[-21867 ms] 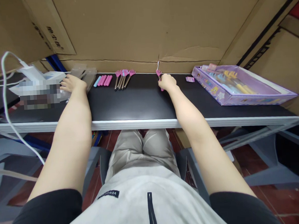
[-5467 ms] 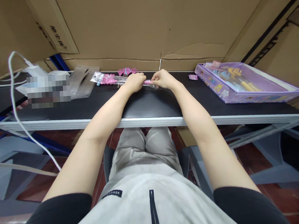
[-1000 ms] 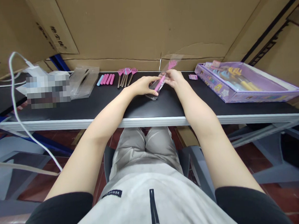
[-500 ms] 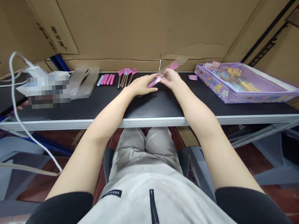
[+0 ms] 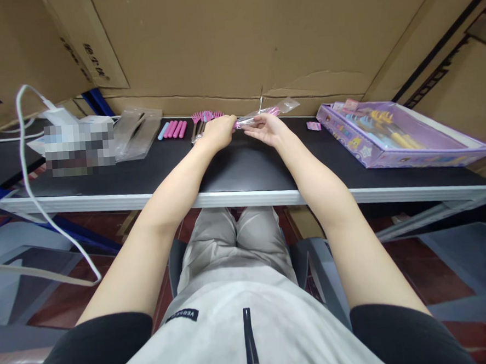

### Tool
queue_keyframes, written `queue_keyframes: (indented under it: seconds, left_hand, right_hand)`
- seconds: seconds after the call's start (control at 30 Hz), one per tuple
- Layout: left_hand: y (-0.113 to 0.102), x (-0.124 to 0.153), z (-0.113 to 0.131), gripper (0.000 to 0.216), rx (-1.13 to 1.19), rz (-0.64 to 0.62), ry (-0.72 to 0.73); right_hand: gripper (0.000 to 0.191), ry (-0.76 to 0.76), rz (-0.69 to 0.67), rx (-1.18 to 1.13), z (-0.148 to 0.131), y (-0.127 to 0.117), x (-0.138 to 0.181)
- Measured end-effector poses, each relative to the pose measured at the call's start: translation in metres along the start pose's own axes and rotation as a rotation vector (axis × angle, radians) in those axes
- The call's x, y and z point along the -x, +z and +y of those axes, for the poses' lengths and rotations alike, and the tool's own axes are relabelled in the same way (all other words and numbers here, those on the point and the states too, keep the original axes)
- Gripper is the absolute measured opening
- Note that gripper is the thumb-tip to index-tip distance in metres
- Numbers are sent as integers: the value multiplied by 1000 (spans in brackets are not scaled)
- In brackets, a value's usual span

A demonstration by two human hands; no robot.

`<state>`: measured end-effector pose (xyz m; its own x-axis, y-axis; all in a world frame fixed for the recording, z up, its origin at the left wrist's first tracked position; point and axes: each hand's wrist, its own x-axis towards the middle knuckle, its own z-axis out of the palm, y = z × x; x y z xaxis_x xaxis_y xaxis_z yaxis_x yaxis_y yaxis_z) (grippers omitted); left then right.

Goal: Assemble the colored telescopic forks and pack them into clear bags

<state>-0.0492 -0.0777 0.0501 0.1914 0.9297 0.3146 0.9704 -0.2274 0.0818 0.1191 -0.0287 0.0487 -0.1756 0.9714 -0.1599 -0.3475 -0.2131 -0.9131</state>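
A clear plastic bag (image 5: 277,109) with a pink toy fork inside lies almost level above the back of the black table (image 5: 242,168). My left hand (image 5: 219,131) is closed on the bag's left end. My right hand (image 5: 268,129) sits under the bag's middle, palm up, fingers loosely curled against it. Just left of my left hand lie several pink-headed toy forks (image 5: 204,118) and a row of pink and blue handles (image 5: 173,129).
A stack of clear bags (image 5: 136,131) lies at the back left beside a white device with a cable (image 5: 25,162). A purple toy box (image 5: 396,134) stands at the right, with a small pink piece (image 5: 313,125) near it. Cardboard boxes (image 5: 234,39) wall in the back.
The bagged fork has swung from a steep slant to nearly level. My left hand has moved left to the bag's end and closed; my right hand has turned palm up.
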Motion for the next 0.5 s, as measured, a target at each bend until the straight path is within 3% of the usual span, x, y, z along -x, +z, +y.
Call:
queue_keyframes:
  seconds: [0.5]
  left_hand:
    - [-8,-2,-8,45,-40,-59,-136]
  right_hand:
    - [13,-37,170,92,-5,-34,-23]
